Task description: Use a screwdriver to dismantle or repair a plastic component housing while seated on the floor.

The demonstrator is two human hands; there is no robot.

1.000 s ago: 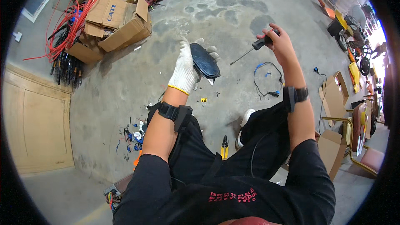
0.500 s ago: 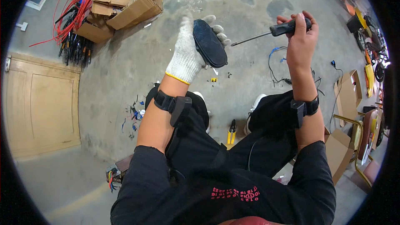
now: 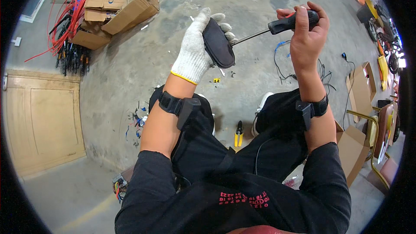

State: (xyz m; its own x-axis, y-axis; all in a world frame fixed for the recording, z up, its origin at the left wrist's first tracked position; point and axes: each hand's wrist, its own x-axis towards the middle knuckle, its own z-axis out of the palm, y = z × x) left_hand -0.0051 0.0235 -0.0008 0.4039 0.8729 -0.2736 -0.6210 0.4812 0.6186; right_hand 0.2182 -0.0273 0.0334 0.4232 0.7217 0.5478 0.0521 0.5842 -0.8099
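Note:
A flat, dark oval object with small tabs on its edge (image 3: 219, 43) is gripped in my left hand (image 3: 193, 54), which wears a white knit glove with a yellow cuff. The gloved fingertips curl round its far side. My bare right hand (image 3: 308, 34) is closed on the black handle of a screwdriver (image 3: 284, 24). Its shaft points down to the left, and the tip meets the right edge of the dark object. What the tip touches there is too small to make out.
Yellow-handled pliers (image 3: 238, 134) lie on the floor between my feet. A small yellow piece (image 3: 216, 80) and dark scraps lie beyond them. Cables (image 3: 281, 63) are on the right, an open cardboard box (image 3: 125, 8) far left, and a metal-framed chair (image 3: 376, 143) at the right.
The screwdriver has moved left and its tip, apart before, now meets the dark object's edge. The object has tilted a little in my left hand.

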